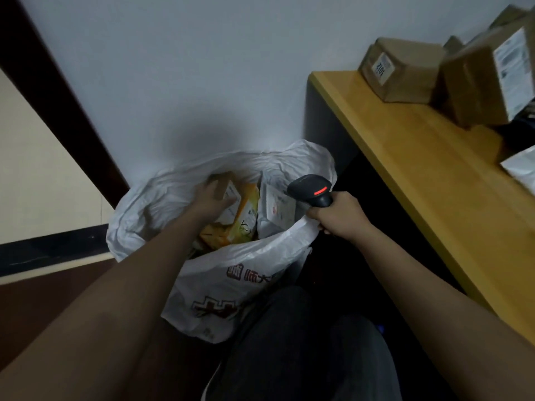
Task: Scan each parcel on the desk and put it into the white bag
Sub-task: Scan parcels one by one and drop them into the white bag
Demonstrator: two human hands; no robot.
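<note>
Now, yellow desk (434,169) at two o'clock; left hand (209,200) grips a brown parcel (224,185) inside the white bag (231,279), right hand (338,212) clutches the scanner (311,189).

Both bare forearms are reaching forward and down from the lower corners. The left hand (210,199) is stretching farthest, its fingers curling around a small brown box (224,183), blurred. The right hand (337,214) is hanging back and to the right, knuckles up, its grip closing tightly around the handle of a black scanner (312,190).
</note>
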